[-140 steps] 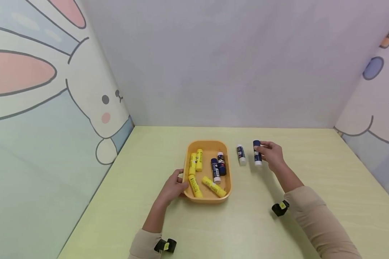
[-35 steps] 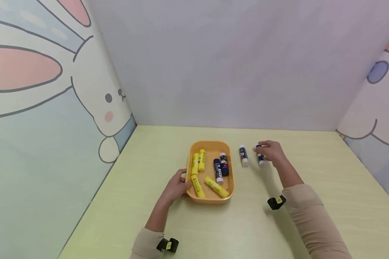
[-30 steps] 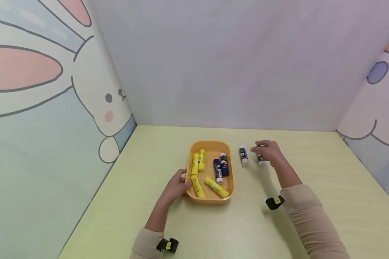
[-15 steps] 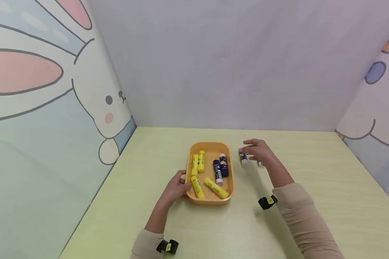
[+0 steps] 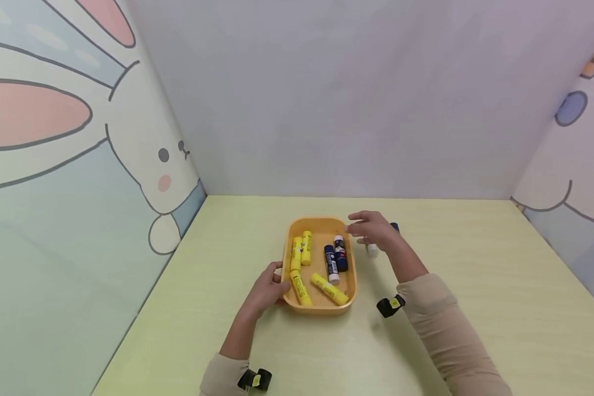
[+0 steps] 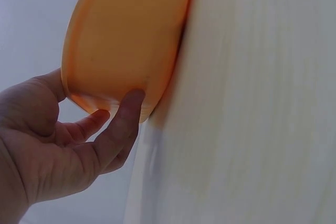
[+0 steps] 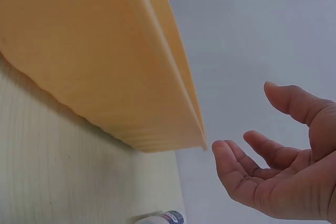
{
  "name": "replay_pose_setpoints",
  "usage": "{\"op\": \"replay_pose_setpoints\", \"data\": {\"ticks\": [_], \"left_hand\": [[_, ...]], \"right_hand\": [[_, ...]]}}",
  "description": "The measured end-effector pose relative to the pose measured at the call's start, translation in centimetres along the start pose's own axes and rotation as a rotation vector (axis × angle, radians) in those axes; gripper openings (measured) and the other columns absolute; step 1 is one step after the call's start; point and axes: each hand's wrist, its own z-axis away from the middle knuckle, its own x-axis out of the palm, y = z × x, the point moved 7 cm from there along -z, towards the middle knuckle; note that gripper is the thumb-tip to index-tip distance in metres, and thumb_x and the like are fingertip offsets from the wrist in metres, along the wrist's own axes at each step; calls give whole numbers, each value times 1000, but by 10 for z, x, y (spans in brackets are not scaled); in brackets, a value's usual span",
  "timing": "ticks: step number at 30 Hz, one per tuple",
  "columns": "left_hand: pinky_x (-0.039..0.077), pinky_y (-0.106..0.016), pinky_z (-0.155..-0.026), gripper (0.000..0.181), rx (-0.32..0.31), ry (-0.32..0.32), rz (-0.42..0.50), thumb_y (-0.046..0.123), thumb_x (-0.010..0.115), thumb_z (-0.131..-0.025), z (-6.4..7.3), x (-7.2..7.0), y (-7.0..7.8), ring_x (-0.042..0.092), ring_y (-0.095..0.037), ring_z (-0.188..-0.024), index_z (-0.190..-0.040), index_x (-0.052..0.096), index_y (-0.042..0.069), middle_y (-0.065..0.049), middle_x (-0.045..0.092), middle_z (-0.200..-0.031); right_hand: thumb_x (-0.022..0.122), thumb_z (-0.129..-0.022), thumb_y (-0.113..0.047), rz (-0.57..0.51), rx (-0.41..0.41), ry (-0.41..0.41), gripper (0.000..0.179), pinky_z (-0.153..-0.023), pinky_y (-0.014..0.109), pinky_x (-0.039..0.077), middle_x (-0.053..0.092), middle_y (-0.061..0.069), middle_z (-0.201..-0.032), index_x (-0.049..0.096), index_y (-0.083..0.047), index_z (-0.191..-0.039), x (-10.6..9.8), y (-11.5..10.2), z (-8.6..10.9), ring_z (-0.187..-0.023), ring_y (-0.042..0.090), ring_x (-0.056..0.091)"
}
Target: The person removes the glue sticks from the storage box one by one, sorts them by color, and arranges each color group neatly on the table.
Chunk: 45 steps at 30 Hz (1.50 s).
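Note:
My left hand (image 5: 267, 287) grips the left side of an orange plastic tray (image 5: 319, 311), thumb at the rim and fingers against the outer wall, as the left wrist view shows. Yellow glue sticks (image 5: 329, 289) and two blue-and-white glue sticks (image 5: 331, 264) lie in the tray. Over the tray's right rim hovers my right hand (image 5: 373, 228), fingers spread and loosely bent, with nothing in it. Two more blue-and-white glue sticks lie right of the tray: the nearer one (image 5: 372, 250) is mostly covered by the right hand, the farther one (image 5: 395, 226) by the wrist.
The tray rests on a pale wooden table (image 5: 465, 264). A plain grey wall (image 5: 326, 99) rises behind it, and side panels with a cartoon rabbit (image 5: 143, 132) and another figure flank the table. Each wrist wears a small black camera (image 5: 391, 306).
My right hand set a blue glue stick on the table beside the other one, let go, and moved left to the tray's rim. The left hand has kept its grip on the tray.

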Motion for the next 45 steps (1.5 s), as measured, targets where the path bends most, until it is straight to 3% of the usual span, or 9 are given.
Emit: {"op": "replay_pose_setpoints", "data": {"ticks": [3,11,20,31,39,45], "left_hand": [[54,-38,-60,59,-6,-2,-1,7,56,-83,2,-1,0,62,-25,-75,-138,36,7,-17,51,-98],[54,-36,-59,60,-9,0,-1,7,57,-83,1,-4,-2,62,-25,-75,-139,35,7,-17,51,-98],[54,-37,-59,60,-8,-4,8,7,57,-83,0,-5,-2,62,-26,-76,-138,35,7,-17,51,-98],[54,-36,-58,60,1,-14,14,5,57,-82,2,-2,0,63,-27,-75,-138,36,5,-17,53,-96],[54,-37,-59,59,-12,-5,4,6,57,-82,1,-3,2,62,-25,-74,-137,37,6,-16,52,-96],[54,-37,-59,60,-3,-4,9,5,57,-82,0,-2,4,62,-25,-74,-138,37,5,-16,52,-95]], "right_hand": [[67,-86,-19,-2,-19,-32,62,-87,41,47,48,23,-127,39,3,-136,9,-3,-2,-112,38,50],[63,-89,-16,1,22,-88,56,-90,45,45,51,19,-124,40,1,-137,27,-9,-15,-111,38,50],[62,-89,-11,-67,43,-129,54,-92,44,43,49,20,-127,40,3,-136,44,-18,-28,-114,41,48],[64,-87,-10,-157,71,-180,54,-91,46,44,48,20,-128,42,2,-135,69,-11,-40,-113,39,48],[65,-86,-10,-160,117,-139,49,-87,45,46,52,17,-117,47,1,-130,83,-2,-54,-104,37,53],[64,-84,-4,-147,147,-117,40,-82,44,48,54,13,-95,51,6,-121,89,5,-61,-80,28,53]]}}
